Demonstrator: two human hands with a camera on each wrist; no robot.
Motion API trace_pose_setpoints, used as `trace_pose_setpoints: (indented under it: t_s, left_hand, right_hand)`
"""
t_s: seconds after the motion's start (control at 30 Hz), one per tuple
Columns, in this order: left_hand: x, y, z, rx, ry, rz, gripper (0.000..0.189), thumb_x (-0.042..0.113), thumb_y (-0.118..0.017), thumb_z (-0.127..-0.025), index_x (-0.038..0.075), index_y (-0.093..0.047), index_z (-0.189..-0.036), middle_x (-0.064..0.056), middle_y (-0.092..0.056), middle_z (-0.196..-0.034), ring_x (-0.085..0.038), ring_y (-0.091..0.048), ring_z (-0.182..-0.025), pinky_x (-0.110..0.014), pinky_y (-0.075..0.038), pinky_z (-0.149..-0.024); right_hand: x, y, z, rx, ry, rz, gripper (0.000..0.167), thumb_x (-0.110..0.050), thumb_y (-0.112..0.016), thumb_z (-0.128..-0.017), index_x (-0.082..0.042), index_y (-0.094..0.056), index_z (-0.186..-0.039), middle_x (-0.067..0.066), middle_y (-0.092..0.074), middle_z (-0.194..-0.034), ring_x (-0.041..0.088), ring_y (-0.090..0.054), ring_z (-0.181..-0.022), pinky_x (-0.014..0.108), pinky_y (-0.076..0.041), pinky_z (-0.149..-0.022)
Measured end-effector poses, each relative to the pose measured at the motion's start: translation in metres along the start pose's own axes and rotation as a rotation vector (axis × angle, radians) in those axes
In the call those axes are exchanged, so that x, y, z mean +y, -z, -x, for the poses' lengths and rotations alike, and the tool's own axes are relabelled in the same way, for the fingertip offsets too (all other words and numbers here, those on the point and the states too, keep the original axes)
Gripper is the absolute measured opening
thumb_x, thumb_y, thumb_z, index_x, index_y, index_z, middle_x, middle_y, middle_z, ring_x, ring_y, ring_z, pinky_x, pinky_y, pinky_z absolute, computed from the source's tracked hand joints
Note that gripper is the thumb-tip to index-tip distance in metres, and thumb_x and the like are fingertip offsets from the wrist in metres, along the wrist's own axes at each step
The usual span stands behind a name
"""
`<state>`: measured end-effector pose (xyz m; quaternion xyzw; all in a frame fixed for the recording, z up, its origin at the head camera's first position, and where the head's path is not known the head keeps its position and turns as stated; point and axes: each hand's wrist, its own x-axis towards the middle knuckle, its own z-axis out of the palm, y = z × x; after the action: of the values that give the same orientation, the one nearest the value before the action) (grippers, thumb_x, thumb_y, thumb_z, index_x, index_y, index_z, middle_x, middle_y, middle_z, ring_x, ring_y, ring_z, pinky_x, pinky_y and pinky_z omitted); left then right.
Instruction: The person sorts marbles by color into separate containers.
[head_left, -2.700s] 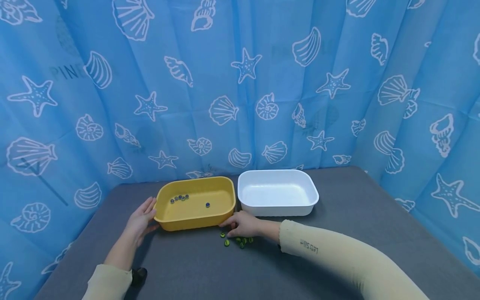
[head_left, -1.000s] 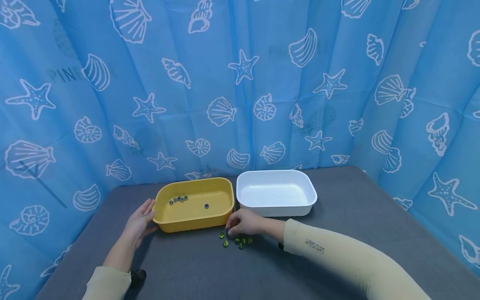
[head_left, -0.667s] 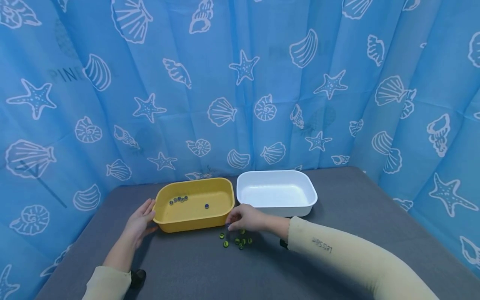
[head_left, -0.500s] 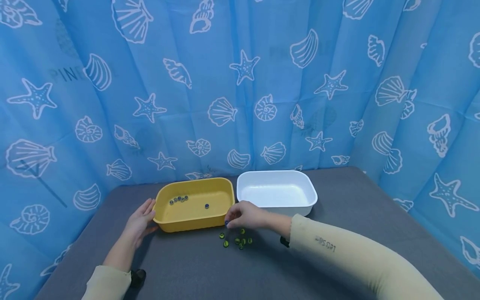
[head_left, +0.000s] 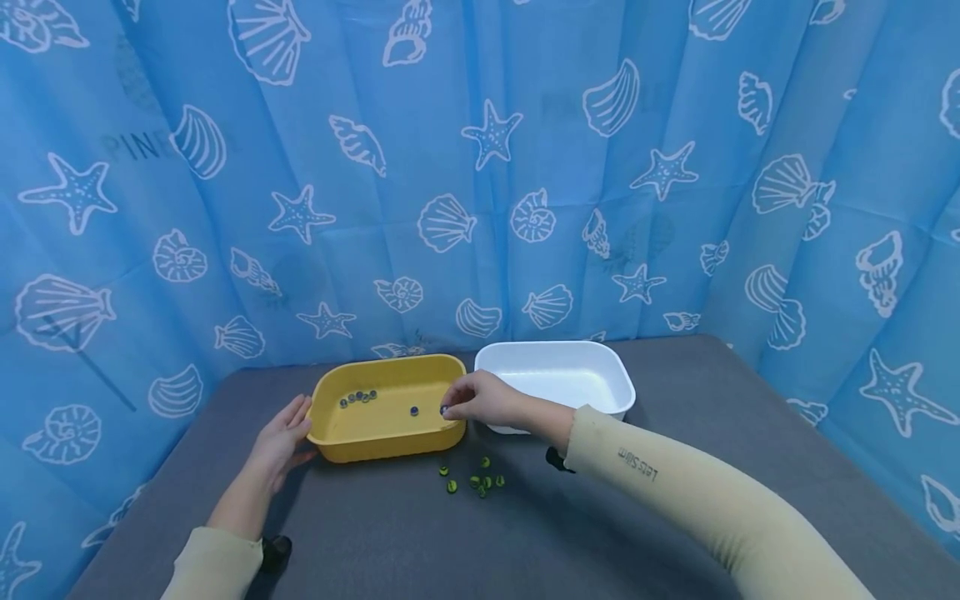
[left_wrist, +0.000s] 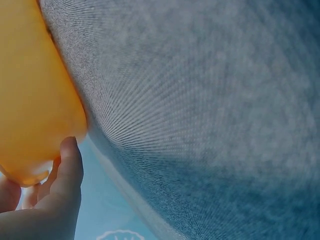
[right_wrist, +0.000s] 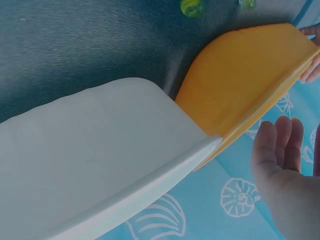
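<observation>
My right hand (head_left: 486,400) is over the right end of the yellow basin (head_left: 360,448), pinching a dark blue marble (head_left: 444,410) between thumb and fingertips. Several blue marbles (head_left: 359,397) lie grouped at the basin's back left, and a single one (head_left: 414,411) sits nearer the middle. At the basin's left end, my left hand (head_left: 279,442) rests against the outer wall with fairly straight fingers; the left wrist view shows a fingertip (left_wrist: 70,145) touching the yellow side. In the right wrist view the right-hand fingers show, but the marble is hidden.
A white basin (head_left: 557,358) stands right of the yellow one, partly behind my right hand and forearm. Several green marbles (head_left: 482,482) lie on the grey tabletop (head_left: 390,533) in front. A blue shell-patterned curtain (head_left: 450,167) hangs behind.
My right hand picked up a blue marble from beside the green ones, then rose and moved over the yellow basin's right end. The left hand has stayed at the basin's left end.
</observation>
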<state>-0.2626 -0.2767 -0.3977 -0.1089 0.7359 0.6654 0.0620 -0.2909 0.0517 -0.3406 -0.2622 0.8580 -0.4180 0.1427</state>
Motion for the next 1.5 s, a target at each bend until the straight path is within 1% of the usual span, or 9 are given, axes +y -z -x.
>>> trace_pose_setpoints:
  t_s: [0.27,0.47,0.67,0.8,0.9,1.03,1.27,1.37,1.5]
  left_hand:
    - [0.001,0.002,0.001,-0.003,-0.008,-0.010,0.060,0.016,-0.033,-0.108,0.014,0.003,-0.156,-0.004,-0.003,-0.161,-0.035,-0.013,-0.146,-0.061,-0.029,-0.107]
    - [0.003,0.003,0.001,0.008,0.000,-0.005,0.060,0.016,-0.033,-0.108,0.014,0.002,-0.156,-0.003,-0.004,-0.161,-0.034,-0.013,-0.146,-0.061,-0.029,-0.107]
    - [0.005,0.003,0.000,0.028,0.012,-0.007,0.060,0.017,-0.034,-0.108,0.015,0.001,-0.156,-0.003,-0.005,-0.161,-0.035,-0.014,-0.145,-0.061,-0.029,-0.107]
    - [0.005,0.005,0.001,0.032,0.014,-0.004,0.059,0.017,-0.034,-0.108,0.015,0.001,-0.156,-0.003,-0.006,-0.161,-0.035,-0.014,-0.145,-0.061,-0.029,-0.107]
    - [0.003,0.005,0.001,0.030,0.009,-0.006,0.059,0.017,-0.034,-0.108,0.014,0.000,-0.156,-0.004,-0.006,-0.161,-0.035,-0.015,-0.145,-0.060,-0.029,-0.107]
    - [0.002,0.005,0.002,0.030,0.000,-0.011,0.059,0.016,-0.033,-0.108,0.014,0.000,-0.156,-0.004,-0.006,-0.161,-0.035,-0.015,-0.145,-0.060,-0.029,-0.107]
    - [0.003,0.001,0.003,0.028,-0.017,-0.023,0.059,0.016,-0.033,-0.108,0.013,0.000,-0.156,-0.005,-0.006,-0.161,-0.037,-0.016,-0.145,-0.062,-0.029,-0.106]
    - [0.002,-0.002,0.003,0.020,-0.019,-0.020,0.058,0.014,-0.033,-0.108,0.012,0.000,-0.156,-0.005,-0.007,-0.161,-0.037,-0.015,-0.145,-0.062,-0.029,-0.106]
    - [0.001,-0.003,0.004,0.020,-0.028,-0.017,0.058,0.013,-0.032,-0.107,0.011,-0.001,-0.156,-0.006,-0.007,-0.161,-0.037,-0.016,-0.144,-0.063,-0.029,-0.106]
  right_hand:
    - [0.000,-0.007,-0.021,0.029,-0.031,-0.090,0.014,-0.013,-0.068,-0.092,-0.004,-0.071,-0.102,0.001,-0.068,-0.093,0.015,-0.060,-0.086,0.040,-0.054,-0.083]
    - [0.004,-0.013,-0.034,0.039,-0.034,-0.101,0.016,-0.014,-0.067,-0.093,-0.003,-0.070,-0.104,0.002,-0.067,-0.095,0.014,-0.059,-0.086,0.031,-0.052,-0.076]
    - [-0.001,-0.023,-0.044,0.043,-0.047,-0.113,0.013,-0.010,-0.067,-0.093,-0.002,-0.069,-0.102,0.004,-0.067,-0.093,0.017,-0.059,-0.084,0.038,-0.053,-0.079]
    - [-0.002,-0.032,-0.055,0.045,-0.048,-0.069,0.011,-0.008,-0.069,-0.090,-0.001,-0.071,-0.098,0.004,-0.066,-0.088,0.012,-0.057,-0.079,0.026,-0.049,-0.067]
    - [-0.002,-0.039,-0.062,0.046,-0.064,-0.045,0.009,-0.007,-0.071,-0.089,-0.001,-0.072,-0.096,0.004,-0.064,-0.086,0.012,-0.054,-0.075,0.023,-0.044,-0.061]
    - [0.000,-0.047,-0.070,0.072,-0.113,-0.038,0.007,-0.008,-0.071,-0.088,-0.003,-0.072,-0.094,0.004,-0.063,-0.090,0.014,-0.051,-0.076,0.024,-0.042,-0.063]
    - [0.010,-0.059,-0.087,0.127,-0.247,-0.041,0.004,-0.011,-0.071,-0.089,-0.007,-0.072,-0.090,0.004,-0.063,-0.110,0.018,-0.053,-0.085,0.029,-0.044,-0.068]
    - [0.015,-0.063,-0.094,0.148,-0.309,-0.027,0.004,-0.012,-0.074,-0.087,-0.009,-0.073,-0.088,0.003,-0.064,-0.105,0.020,-0.051,-0.086,0.031,-0.044,-0.069]
    - [0.019,-0.066,-0.101,0.164,-0.342,0.025,0.004,-0.014,-0.078,-0.084,-0.011,-0.075,-0.085,0.000,-0.063,-0.092,0.024,-0.047,-0.096,0.032,-0.045,-0.077]
